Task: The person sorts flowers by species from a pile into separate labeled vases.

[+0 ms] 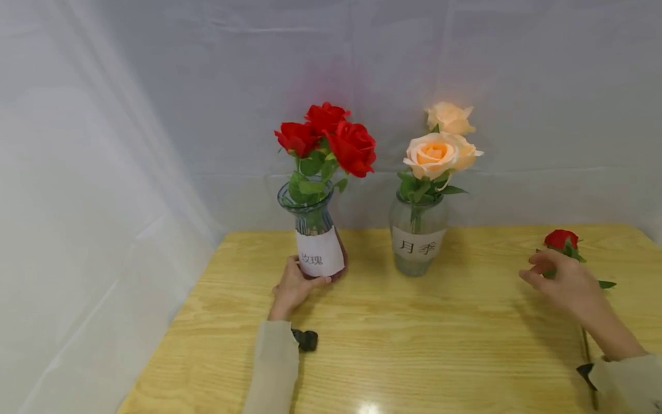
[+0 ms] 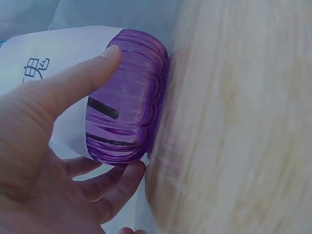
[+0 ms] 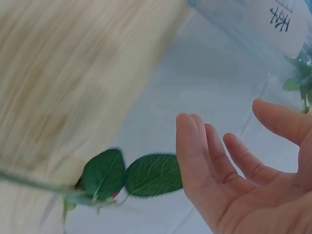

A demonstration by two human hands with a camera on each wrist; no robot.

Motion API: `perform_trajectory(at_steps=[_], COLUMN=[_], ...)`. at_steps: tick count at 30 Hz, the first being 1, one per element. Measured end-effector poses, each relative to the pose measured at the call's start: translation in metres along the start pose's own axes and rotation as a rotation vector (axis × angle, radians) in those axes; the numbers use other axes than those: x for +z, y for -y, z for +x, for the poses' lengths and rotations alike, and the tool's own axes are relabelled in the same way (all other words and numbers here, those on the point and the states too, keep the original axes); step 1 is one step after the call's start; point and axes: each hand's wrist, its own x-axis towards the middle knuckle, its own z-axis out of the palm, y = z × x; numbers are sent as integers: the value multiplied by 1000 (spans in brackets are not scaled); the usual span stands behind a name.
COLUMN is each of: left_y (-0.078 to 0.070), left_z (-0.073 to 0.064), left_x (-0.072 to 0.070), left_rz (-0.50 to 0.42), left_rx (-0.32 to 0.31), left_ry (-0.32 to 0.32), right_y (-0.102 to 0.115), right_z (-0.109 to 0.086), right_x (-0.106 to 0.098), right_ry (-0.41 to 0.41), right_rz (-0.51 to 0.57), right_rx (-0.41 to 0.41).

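Observation:
My left hand [image 1: 296,289] holds the lower part of a glass vase [image 1: 341,259], blue-striped at the rim, with a white paper label round it. In the left wrist view the vase's purple base [image 2: 139,92] sits between thumb and fingers. Several red roses [image 1: 351,148] stand in that vase, which leans slightly. At the right, my right hand [image 1: 571,287] hovers with fingers loosely bent and nothing in them. A single red rose [image 1: 561,238] lies on the table beneath and beyond it, and its leaves [image 3: 153,175] show beside the fingers in the right wrist view.
A clear glass vase [image 1: 419,218] with a white label holds several peach roses [image 1: 431,155], standing between my hands near the back of the wooden table [image 1: 414,345]. Behind the table hangs a pale sheet [image 1: 233,115], which also covers the left side.

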Motion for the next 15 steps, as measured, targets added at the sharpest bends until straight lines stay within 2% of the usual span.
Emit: perform_trajectory(at_steps=[6,12,15], left_y=[2,2,1], left_z=[2,3,3], left_x=[0,-1,-1], left_rz=[3,-2,-10], left_rx=[0,-8,-14], left_ry=[0,1,2], right_y=[-18,-29,-33], right_z=[-4,-7,-11], right_x=[-8,-17,-20], right_ry=[59,68,67], right_rz=[2,-21,14], right_rx=[80,105,133])
